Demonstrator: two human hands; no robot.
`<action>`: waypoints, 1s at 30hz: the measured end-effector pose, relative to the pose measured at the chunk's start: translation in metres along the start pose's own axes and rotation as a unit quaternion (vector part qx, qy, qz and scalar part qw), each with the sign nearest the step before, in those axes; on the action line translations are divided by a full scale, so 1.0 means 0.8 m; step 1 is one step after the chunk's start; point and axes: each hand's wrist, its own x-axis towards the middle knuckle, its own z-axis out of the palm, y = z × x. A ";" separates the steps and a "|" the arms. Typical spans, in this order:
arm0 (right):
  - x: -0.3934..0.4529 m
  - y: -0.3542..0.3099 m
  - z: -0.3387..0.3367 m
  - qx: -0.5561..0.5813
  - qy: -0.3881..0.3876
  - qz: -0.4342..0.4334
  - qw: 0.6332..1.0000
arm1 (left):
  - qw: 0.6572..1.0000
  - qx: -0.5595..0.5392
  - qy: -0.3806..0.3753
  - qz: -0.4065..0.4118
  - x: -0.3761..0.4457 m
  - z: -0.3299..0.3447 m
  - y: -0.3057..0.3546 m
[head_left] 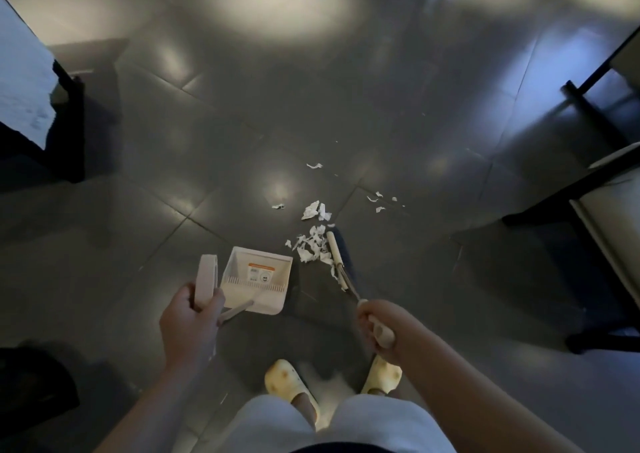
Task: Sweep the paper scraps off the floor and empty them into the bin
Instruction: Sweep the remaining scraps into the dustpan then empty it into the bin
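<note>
A white dustpan [258,279] with an orange label stands on the dark tiled floor, its mouth facing away from me. My left hand [188,324] grips the dustpan's pale handle [206,281]. My right hand [379,328] is closed around the broom handle. The broom head [337,258] rests on the floor to the right of the pan. A heap of white paper scraps [313,244] lies against the broom's left side. More scraps [379,201] are scattered farther out, and a single scrap [314,165] lies beyond them.
A dark table leg and a pale sheet [24,82] stand at the left. Black furniture frames [588,106] and a white panel [613,231] line the right side. My feet in yellow slippers [291,383] stand just behind the pan. No bin is in view.
</note>
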 end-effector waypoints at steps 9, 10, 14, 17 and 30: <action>-0.008 -0.009 -0.079 -0.048 0.052 -0.020 0.997 | 0.999 0.037 -0.004 -0.003 0.013 0.015 0.003; -0.006 0.001 -0.077 -0.057 0.061 -0.023 0.996 | 0.999 0.044 -0.005 -0.006 0.014 0.015 0.005; 0.003 0.014 -0.045 -0.056 0.083 -0.020 0.995 | 0.995 0.083 -0.031 -0.041 0.027 0.017 0.012; 0.004 0.012 -0.010 -0.091 0.079 -0.027 0.992 | 0.995 0.055 -0.039 -0.080 0.029 0.023 0.016; -0.014 -0.020 -0.023 -0.078 0.028 -0.030 0.996 | 0.997 0.051 0.049 0.032 0.027 0.005 -0.017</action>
